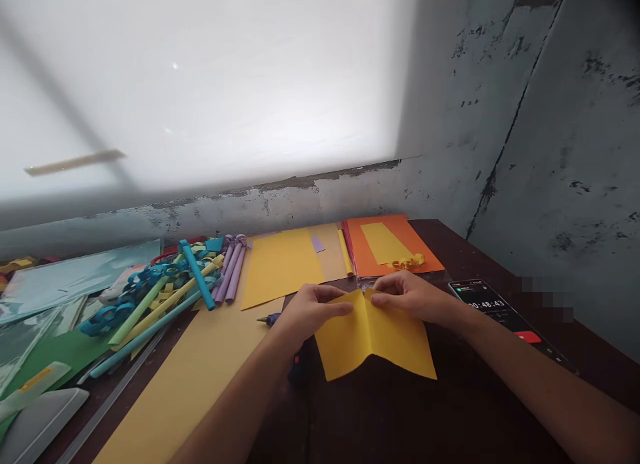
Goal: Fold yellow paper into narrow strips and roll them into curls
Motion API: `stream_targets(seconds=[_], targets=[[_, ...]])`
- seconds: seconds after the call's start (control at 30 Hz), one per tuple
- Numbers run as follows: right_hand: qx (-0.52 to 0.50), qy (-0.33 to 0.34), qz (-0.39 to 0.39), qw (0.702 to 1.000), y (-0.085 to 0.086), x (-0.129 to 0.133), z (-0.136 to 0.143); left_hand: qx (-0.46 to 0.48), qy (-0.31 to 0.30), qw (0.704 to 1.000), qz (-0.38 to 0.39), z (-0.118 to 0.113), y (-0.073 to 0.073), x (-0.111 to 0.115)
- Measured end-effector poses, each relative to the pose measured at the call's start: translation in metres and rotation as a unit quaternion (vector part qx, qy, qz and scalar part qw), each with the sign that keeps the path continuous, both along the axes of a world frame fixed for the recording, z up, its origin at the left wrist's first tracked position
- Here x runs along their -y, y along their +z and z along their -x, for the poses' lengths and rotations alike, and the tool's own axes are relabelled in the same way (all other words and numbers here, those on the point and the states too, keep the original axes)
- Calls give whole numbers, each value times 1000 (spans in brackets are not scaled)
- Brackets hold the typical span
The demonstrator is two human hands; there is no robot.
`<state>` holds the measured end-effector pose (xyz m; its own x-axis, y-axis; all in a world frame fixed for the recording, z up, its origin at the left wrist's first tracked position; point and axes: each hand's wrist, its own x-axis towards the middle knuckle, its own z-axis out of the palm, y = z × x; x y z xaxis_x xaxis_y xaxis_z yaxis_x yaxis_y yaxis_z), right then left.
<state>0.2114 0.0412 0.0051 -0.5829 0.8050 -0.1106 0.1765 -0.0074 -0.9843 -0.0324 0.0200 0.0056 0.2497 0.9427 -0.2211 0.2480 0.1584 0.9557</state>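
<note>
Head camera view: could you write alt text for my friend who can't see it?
A person's left hand and right hand hold a creased yellow sheet over a dark table. Paper tubes and blue paper curls lie to the left, an orange sheet beyond, and a phone showing timer digits to the right.

Bare tabletop (pixel 380 421) on the near side of the fingers (pixel 341 309) leaves passage; 2 obstacles flank them: blue tool (pixel 273 319) left, phone (pixel 493 317) right. Beyond lies a curled yellow strip (pixel 414 261).

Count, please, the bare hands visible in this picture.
2: the bare left hand on the left half of the creased yellow paper sheet, the bare right hand on its right half.
</note>
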Motion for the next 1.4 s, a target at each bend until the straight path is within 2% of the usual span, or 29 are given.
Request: stream_targets(seconds=[0.13,0.23,0.33,0.4,0.57,0.73,0.8,0.9,1.0,1.1,1.23,1.4], targets=[[24,-59,-42,997,-2,-9,-10,114,38,992,27,7,-1,-4],[-29,-104,-1,994,0,-13,-16,170,79,982,23,7,-3,-7],[-156,-125,82,976,0,-12,-16,191,127,973,4,4,-4,-8],[-204,-134,114,963,-2,-11,-13,202,143,969,-5,1,-3,-8],[-197,-180,133,955,-5,-8,-5,227,163,960,14,-1,-2,-9],[-198,-179,94,959,-4,-6,-3,222,295,926,79,-2,-1,-15],[-195,-190,85,958,-5,-6,-2,241,322,910,105,-2,1,-15],[-185,-201,69,959,-5,-6,-1,288,279,907,128,-3,5,-12],[-183,-201,57,961,-4,-5,-1,284,183,935,110,-3,7,-5],[-192,-196,79,958,1,-2,-2,248,128,957,75,-4,6,-1],[-200,-160,113,960,2,1,-2,257,113,958,60,-5,3,-2],[-209,-142,58,966,-6,-2,0,260,117,957,59,-7,3,-2]])
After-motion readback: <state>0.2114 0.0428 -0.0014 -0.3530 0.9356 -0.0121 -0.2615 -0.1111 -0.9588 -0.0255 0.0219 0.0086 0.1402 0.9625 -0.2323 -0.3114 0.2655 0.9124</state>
